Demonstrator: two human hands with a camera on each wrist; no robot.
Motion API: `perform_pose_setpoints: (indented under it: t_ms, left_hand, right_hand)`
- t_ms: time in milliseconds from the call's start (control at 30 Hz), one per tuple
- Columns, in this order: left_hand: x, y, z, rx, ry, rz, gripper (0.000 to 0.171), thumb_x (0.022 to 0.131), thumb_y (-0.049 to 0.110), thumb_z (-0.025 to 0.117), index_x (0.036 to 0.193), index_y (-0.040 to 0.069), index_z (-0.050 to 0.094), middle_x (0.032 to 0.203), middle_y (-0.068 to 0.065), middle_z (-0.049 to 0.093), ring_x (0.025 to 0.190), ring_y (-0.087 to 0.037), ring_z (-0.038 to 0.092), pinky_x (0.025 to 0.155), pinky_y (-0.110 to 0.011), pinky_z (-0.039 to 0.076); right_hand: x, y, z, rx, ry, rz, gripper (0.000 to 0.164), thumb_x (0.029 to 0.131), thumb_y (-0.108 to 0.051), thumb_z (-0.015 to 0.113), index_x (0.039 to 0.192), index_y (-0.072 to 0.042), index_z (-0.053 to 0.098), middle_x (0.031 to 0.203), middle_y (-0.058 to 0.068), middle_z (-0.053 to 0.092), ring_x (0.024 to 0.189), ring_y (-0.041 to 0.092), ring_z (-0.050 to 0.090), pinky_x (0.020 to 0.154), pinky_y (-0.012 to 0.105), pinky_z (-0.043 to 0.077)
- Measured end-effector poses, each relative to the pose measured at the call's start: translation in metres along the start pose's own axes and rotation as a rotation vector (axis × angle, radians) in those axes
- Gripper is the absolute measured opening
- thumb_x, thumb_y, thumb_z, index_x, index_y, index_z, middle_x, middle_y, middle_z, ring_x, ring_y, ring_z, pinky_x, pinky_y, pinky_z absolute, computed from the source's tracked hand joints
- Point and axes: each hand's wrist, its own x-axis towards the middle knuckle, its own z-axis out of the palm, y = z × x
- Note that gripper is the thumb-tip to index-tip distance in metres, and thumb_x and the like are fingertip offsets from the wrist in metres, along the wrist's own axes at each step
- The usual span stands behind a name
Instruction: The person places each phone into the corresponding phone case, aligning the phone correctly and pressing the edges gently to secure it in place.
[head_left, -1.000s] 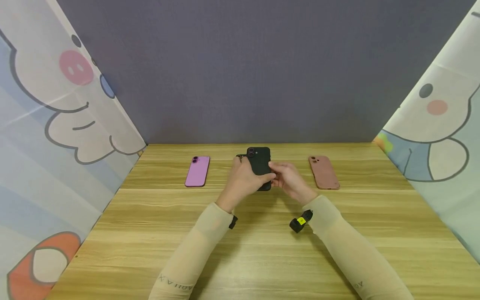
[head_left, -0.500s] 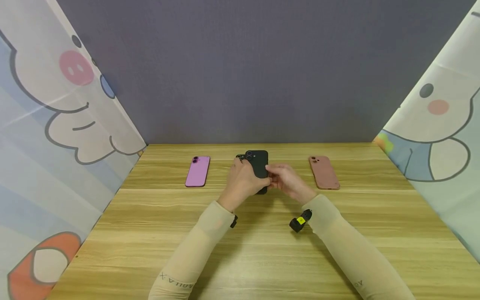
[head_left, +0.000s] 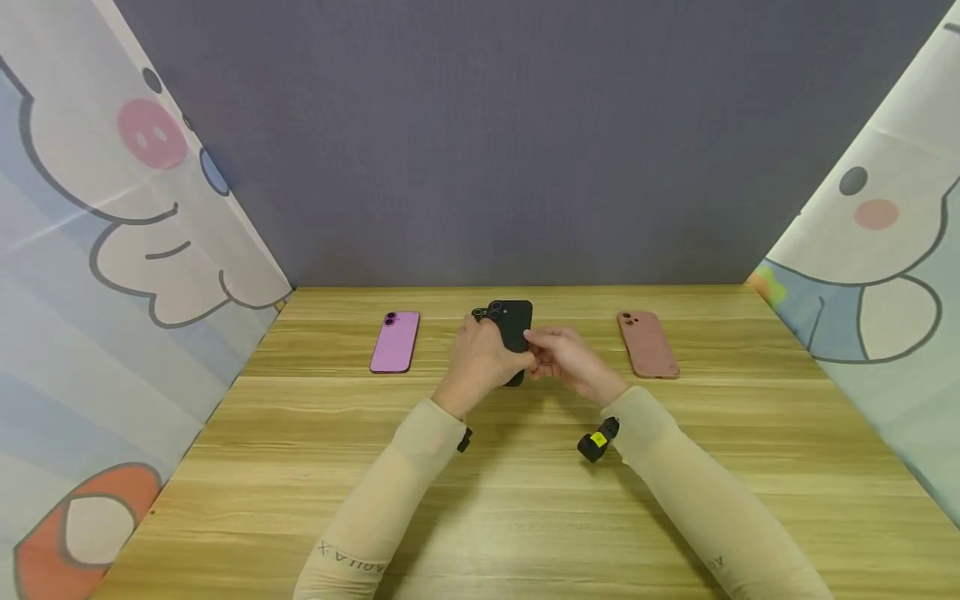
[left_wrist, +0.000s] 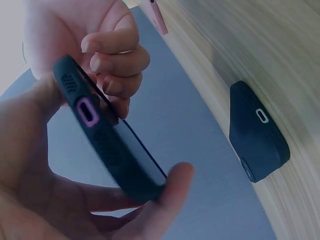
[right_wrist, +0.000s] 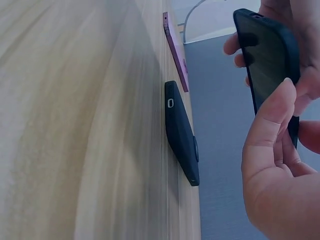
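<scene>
Both hands hold up a phone in a black case (head_left: 515, 323), its camera side toward the head. My left hand (head_left: 483, 357) grips it across the left and lower part, thumb reaching to the right edge. At that right edge my right hand (head_left: 573, 358) pinches the case between thumb and fingers. A purple-rimmed charging port shows in the phone's (left_wrist: 107, 135) bottom end in the left wrist view. The right wrist view shows its dark screen (right_wrist: 262, 62). Another black phone (right_wrist: 180, 132) lies on the table, partly hidden behind the left hand in the head view.
On the wooden table (head_left: 510, 500), a purple phone (head_left: 395, 342) lies to the left and a pink one (head_left: 648, 346) to the right. A dark grey panel (head_left: 480, 150) rises at the table's back edge. Cartoon-printed curtains (head_left: 90, 275) hang at both sides.
The held phone has moved slightly left and a little lower in the head view, both hands going with it. The phones on the table have stayed in place.
</scene>
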Motion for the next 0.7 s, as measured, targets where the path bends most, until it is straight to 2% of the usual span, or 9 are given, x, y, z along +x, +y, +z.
perform_pose_setpoints:
  t_ms: [267, 400, 500, 700]
  left_hand:
    - [0.002, -0.007, -0.001, 0.0, 0.03, -0.024, 0.082, 0.081, 0.055, 0.078, 0.124, -0.011, 0.059, 0.119, -0.024, 0.052, 0.103, -0.034, 0.057, 0.086, -0.046, 0.056]
    - [0.004, -0.013, -0.002, 0.018, 0.036, -0.044, 0.074, 0.08, 0.05, 0.078, 0.119, -0.01, 0.06, 0.113, -0.021, 0.051, 0.098, -0.032, 0.056, 0.081, -0.044, 0.056]
    - [0.006, -0.018, -0.002, 0.034, 0.04, -0.056, 0.073, 0.08, 0.05, 0.077, 0.118, -0.01, 0.061, 0.113, -0.022, 0.052, 0.099, -0.033, 0.057, 0.08, -0.045, 0.057]
    - [0.01, -0.028, -0.003, 0.019, 0.031, -0.086, 0.078, 0.082, 0.051, 0.077, 0.126, -0.011, 0.057, 0.124, -0.025, 0.05, 0.112, -0.038, 0.056, 0.086, -0.05, 0.056]
  right_hand:
    - [-0.001, 0.0, -0.005, -0.035, -0.035, 0.001, 0.026, 0.109, -0.016, 0.047, 0.11, 0.006, 0.062, 0.085, 0.007, 0.062, 0.068, 0.015, 0.06, 0.066, 0.03, 0.056]
    - [-0.002, 0.0, -0.011, -0.05, -0.022, 0.014, 0.029, 0.109, -0.014, 0.046, 0.119, 0.011, 0.059, 0.089, 0.011, 0.061, 0.069, 0.014, 0.059, 0.068, 0.031, 0.056]
    - [-0.004, 0.0, -0.017, -0.078, -0.006, 0.018, 0.028, 0.109, -0.013, 0.046, 0.119, 0.009, 0.059, 0.089, 0.009, 0.061, 0.069, 0.014, 0.059, 0.07, 0.033, 0.057]
    - [-0.005, -0.003, -0.026, -0.123, 0.044, 0.03, 0.026, 0.108, -0.012, 0.048, 0.12, 0.008, 0.059, 0.089, 0.009, 0.062, 0.07, 0.014, 0.06, 0.073, 0.036, 0.059]
